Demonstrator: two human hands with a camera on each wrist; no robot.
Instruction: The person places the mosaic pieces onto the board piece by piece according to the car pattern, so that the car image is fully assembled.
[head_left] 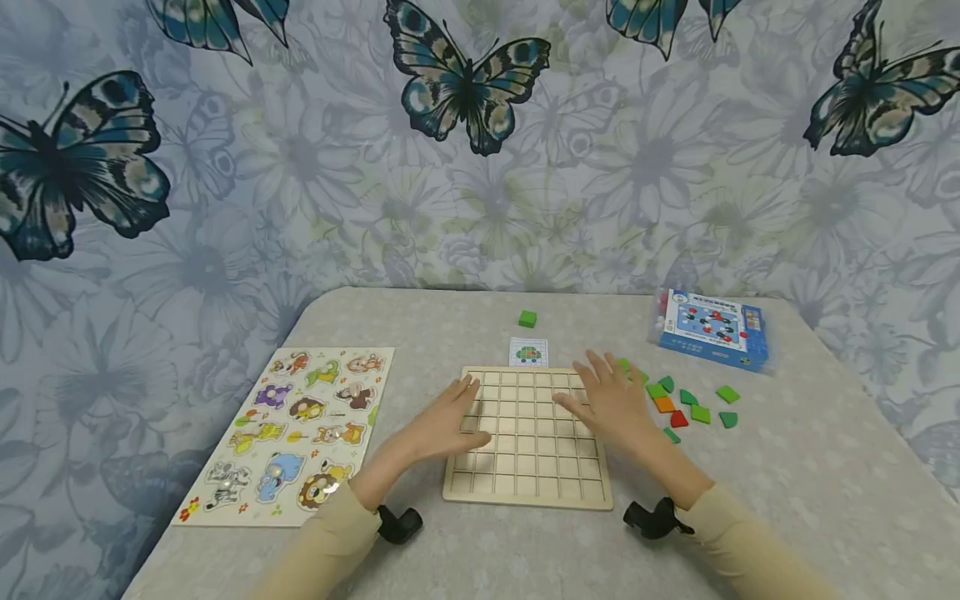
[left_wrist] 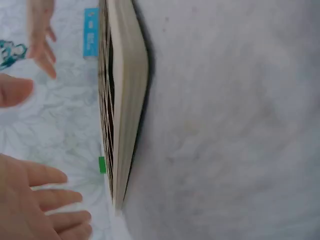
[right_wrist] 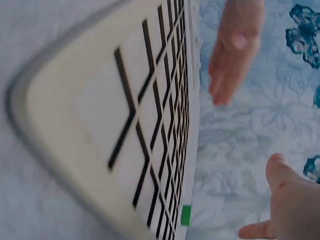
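Note:
A wooden board [head_left: 536, 492] with a grid of square cells lies in the middle of the table, no pieces on it. My left hand [head_left: 448, 423] is over its left edge, fingers extended and thumb apart, holding nothing. Over the board's right edge is my right hand [head_left: 617, 402], fingers spread and nothing held. Both palms appear raised beside the board in the left wrist view. Just behind the board lies a small pattern card [head_left: 528, 352] with a green design. Loose coloured tiles [head_left: 701, 414], green, orange and red, lie right of the right hand, which partly hides some.
At the left lies an animal puzzle board [head_left: 281, 433], its near corner under the left sleeve. A blue box [head_left: 712, 329] in clear wrapping sits at the back right. One green block [head_left: 527, 318] lies behind the card. A patterned wall [head_left: 480, 225] rises behind the table.

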